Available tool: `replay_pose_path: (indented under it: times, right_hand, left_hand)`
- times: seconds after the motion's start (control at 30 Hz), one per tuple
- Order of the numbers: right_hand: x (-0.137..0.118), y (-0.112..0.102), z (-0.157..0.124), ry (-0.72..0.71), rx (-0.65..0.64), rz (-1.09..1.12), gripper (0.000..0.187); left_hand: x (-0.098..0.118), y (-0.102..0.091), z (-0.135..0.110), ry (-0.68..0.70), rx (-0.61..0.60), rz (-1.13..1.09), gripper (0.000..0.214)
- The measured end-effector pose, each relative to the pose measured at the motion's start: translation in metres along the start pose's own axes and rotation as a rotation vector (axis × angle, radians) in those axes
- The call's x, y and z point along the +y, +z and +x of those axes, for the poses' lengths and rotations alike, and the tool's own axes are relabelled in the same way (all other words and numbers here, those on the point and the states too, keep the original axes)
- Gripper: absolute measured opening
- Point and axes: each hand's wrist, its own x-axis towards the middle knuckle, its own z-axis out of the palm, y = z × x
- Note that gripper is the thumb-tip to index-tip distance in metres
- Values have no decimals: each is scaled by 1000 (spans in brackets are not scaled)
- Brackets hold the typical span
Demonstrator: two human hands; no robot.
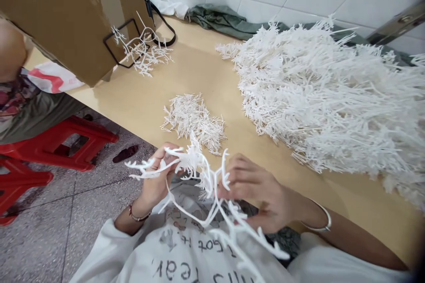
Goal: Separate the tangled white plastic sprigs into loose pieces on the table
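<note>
Close to my chest, both hands grip a white branching plastic piece (212, 177) shaped like bare twigs or antlers. My left hand (155, 188) pinches its left side, fingers closed around a stem. On the other side, my right hand (260, 190) has its fingers curled at the middle branches; the exact contact is partly hidden. Long forked arms of the piece hang below my right hand. Just beyond my hands, a small pile of short thin white sticks (195, 121) lies on the table (195, 68).
A large heap of white branched pieces (322, 97) covers the table's right side. At the back left stand a cardboard box (76, 13) and several loose white branches (146, 55). Dark green cloth (222, 20) lies along the tiled wall. A seated person and red stools (63, 141) are at left.
</note>
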Motion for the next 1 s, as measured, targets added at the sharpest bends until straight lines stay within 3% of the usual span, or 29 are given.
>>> replay_pose_path:
  times: [0.07, 0.2, 0.23, 0.3, 0.4, 0.5, 0.67, 0.83, 1.0]
  right_hand:
    - [-4, -1, -2, -10, 4, 5, 23]
    - [-5, -8, 10, 215, 354, 63, 28]
    - [-5, -9, 16, 286, 365, 69, 26]
    - [-7, -8, 30, 362, 233, 108, 25]
    - [-15, -1, 43, 428, -43, 153, 42]
    - [-26, 8, 43, 509, -141, 68, 31]
    - [-42, 15, 30, 522, -110, 65, 6]
    - [-53, 14, 24, 552, 51, 129, 12]
    - [-50, 13, 24, 700, 96, 384, 12]
  left_hand:
    - [-2, -4, -3, -6, -27, 32, 26]
    - [-3, -10, -11, -89, -191, 144, 32]
    - [-3, -10, -13, -105, -240, 177, 33]
    - [-3, -11, -17, -117, -305, 219, 35]
    - [-3, -12, -21, -120, -310, 254, 36]
    - [-2, -13, -23, -171, -300, 267, 46]
    - [-3, -15, -26, -231, -318, 237, 61]
    - [-6, -19, -28, -167, -312, 342, 59]
    - [-6, -28, -25, -63, -622, 449, 50]
